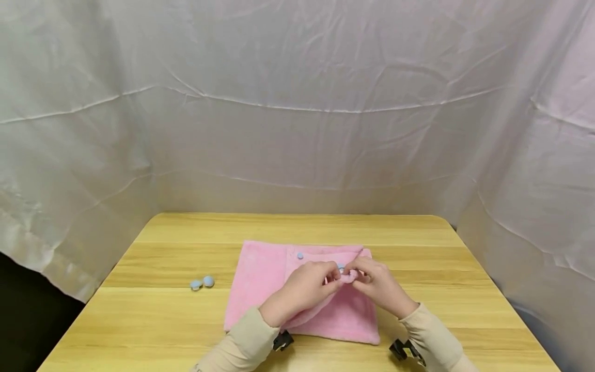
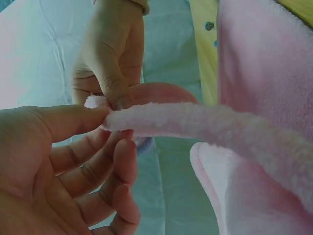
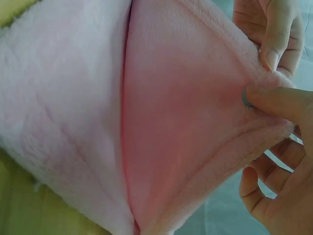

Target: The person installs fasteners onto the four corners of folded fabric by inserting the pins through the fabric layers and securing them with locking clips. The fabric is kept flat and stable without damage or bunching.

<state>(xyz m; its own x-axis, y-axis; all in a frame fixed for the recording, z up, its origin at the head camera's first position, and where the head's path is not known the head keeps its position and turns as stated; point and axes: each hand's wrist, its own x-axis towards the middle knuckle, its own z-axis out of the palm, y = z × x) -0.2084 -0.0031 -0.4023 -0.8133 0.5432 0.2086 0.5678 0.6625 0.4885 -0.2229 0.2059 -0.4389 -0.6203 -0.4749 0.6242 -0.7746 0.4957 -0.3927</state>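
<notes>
A pink plush cloth (image 1: 257,279) lies on the table, layered, with one corner raised. My left hand (image 1: 304,284) pinches the raised edge between thumb and fingertips, as the left wrist view shows up close. From the other side my right hand (image 1: 382,285) grips the same corner. In the right wrist view, its thumb presses against a small blue piece (image 3: 247,98) on the cloth, mostly covered by the thumb. A rounded blue part (image 2: 144,145) shows under the cloth in the left wrist view. Another blue button-like piece (image 1: 299,256) sits on the cloth farther back.
Two small blue round-headed pieces, one lighter blue cap (image 1: 196,284) and one ball-like head (image 1: 208,281), lie on the wooden table (image 1: 153,315) left of the cloth. Pale curtains (image 1: 297,144) hang behind and along both sides.
</notes>
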